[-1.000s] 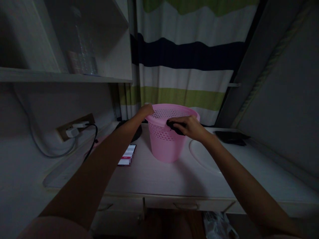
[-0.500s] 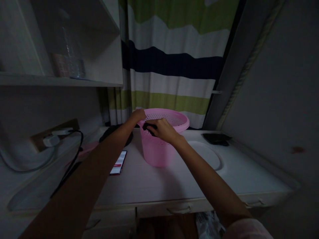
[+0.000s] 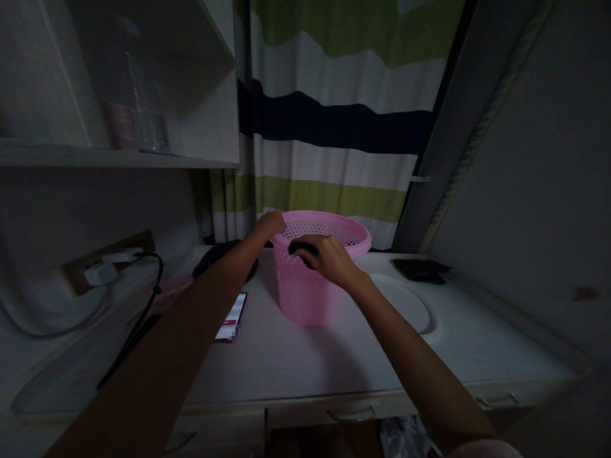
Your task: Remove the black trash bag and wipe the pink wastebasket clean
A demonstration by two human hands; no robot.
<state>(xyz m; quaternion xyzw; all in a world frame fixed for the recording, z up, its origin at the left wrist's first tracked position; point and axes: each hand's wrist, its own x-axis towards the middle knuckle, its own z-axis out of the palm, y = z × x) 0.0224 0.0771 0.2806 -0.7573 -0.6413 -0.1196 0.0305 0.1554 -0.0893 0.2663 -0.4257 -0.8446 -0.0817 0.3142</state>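
A pink plastic basket [image 3: 305, 296] with a perforated upper wall stands upright on the white desk. My left hand [image 3: 272, 222] is closed over the left side of its rim, with the fingertips hidden inside. In my right hand [image 3: 329, 256] is a small, soft-looking black thing [image 3: 304, 248], perhaps a cloth; its exact kind is unclear in the dim light. The right hand presses it against the outside of the basket near the front rim.
Left of the basket lie a lit phone [image 3: 232, 318] and a dark object [image 3: 217, 254]. Plugs and cables [image 3: 155, 273] run along the left wall. A white round-edged item [image 3: 405, 302] and a flat black pouch [image 3: 420, 268] are on the right. A shelf [image 3: 191, 161] overhangs the left.
My right hand has moved a little to the right along the basket's front with the black thing. The left hand keeps its place on the rim. The view has shifted slightly.
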